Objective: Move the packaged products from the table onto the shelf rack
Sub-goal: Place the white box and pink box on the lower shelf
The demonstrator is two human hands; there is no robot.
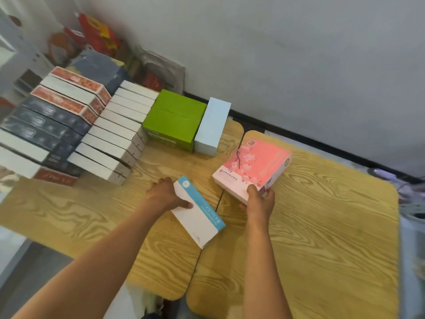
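Note:
A white box with a blue stripe (197, 212) lies on the wooden table (322, 226). My left hand (164, 194) grips its far left end, thumb on top. A pink box with a blossom print (253, 168) is tilted up off the table to the right. My right hand (261, 201) holds its near corner, thumb on the top face and fingers underneath. A green box (174, 120) and a pale blue box (212, 125) stand at the table's far edge.
Rows of white boxes (115, 132), dark blue boxes (46, 125) and red-topped boxes (76, 93) fill the table's left side. Red packages (99, 35) pile up against the wall behind. A seam (207, 238) divides two table tops. The shelf rack is not in view.

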